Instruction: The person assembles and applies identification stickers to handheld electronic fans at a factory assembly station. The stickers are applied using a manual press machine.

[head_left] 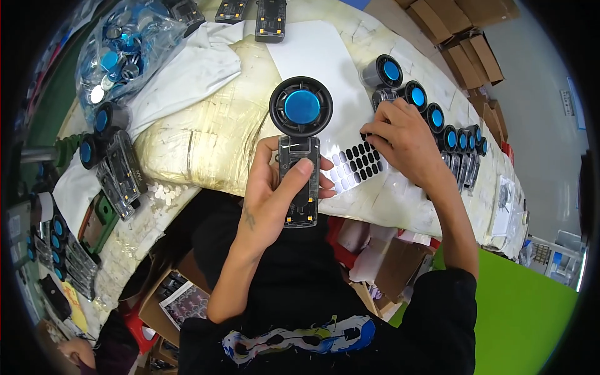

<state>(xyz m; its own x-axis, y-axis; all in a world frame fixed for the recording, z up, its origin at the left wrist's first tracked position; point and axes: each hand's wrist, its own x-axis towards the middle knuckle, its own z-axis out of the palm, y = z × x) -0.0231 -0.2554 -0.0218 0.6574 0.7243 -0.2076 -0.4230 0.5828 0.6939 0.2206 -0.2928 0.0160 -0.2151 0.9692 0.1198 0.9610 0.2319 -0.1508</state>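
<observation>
My left hand (265, 203) is closed round the clear, dark handle of a small handheld fan (302, 107), its thumb lying across the front. The fan stands upright to the view, with a round black head and a shiny blue disc at its centre. Just right of it lies a sheet of oval stickers (357, 164); several black ovals are on it, and its left part shows bare pale ovals. Over the sheet's upper right edge, my right hand (403, 140) pinches a small dark piece at its fingertips, which looks like a black oval sticker.
A row of similar fans (437, 117) curves along the table's right side. More fans (119, 169) lie at the left, near a plastic bag of blue discs (125, 53) and a white cloth (194, 69). Cardboard boxes (472, 59) stand beyond. A co-worker's hand (76, 351) shows lower left.
</observation>
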